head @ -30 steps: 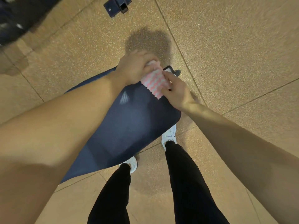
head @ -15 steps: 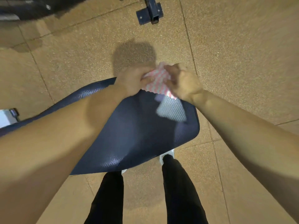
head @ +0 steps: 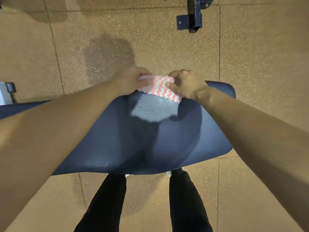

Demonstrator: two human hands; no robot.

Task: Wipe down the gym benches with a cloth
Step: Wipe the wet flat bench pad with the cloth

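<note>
The cloth [head: 159, 87], patterned in pink and white wavy stripes with a scalloped lower edge, is being held stretched between both hands at the far edge of the dark blue padded gym bench [head: 150, 139]. Whether its lower edge is touching the padding or hanging just above it cannot be told. The left hand [head: 132, 81] is gripping the cloth's left end, its fingers [head: 143, 78] curled and pinching the fabric against the thumb. The right hand [head: 187, 85] is gripping the right end, its fingers [head: 168, 85] bent inward and pinching the cloth as well. Just below the cloth, a pale sheen is showing on the bench's textured surface, and the arms' shadows are falling across the middle of the pad. Both bare forearms are reaching in from the lower corners. The person's legs in black trousers [head: 185, 198] are standing at the near edge of the bench, with a sliver of white shoe [head: 168, 172] peeking out beneath it. The floor [head: 259, 64] is made of speckled tan tiles, with a darker patch [head: 108, 54] beyond the hands. A dark metal bracket [head: 190, 20] is sitting on the floor at the top right.
</note>
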